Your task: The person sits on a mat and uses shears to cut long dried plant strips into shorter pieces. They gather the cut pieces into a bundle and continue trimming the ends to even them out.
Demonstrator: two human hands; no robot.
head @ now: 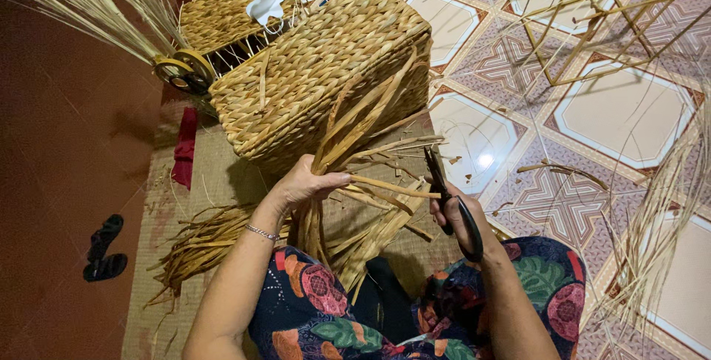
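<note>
A large woven straw basket point(318, 71) lies on its side on a mat in front of me, loose dried strands point(370, 115) trailing from its near edge. My left hand point(305, 182) is closed around a bunch of those strands just below the basket. My right hand point(461, 221) grips black scissors point(438, 178), blades pointing up toward the strand ends. A bundle of cut strands point(204, 241) rests over my lap and the mat.
A second woven box point(222, 12) with a white tissue point(265, 3) stands behind the basket. A tape roll point(181, 71), a red cloth point(184, 145) and dark sandals point(104, 249) lie left. Long straw stalks point(652, 234) spread over the patterned tile floor point(615, 115) at right.
</note>
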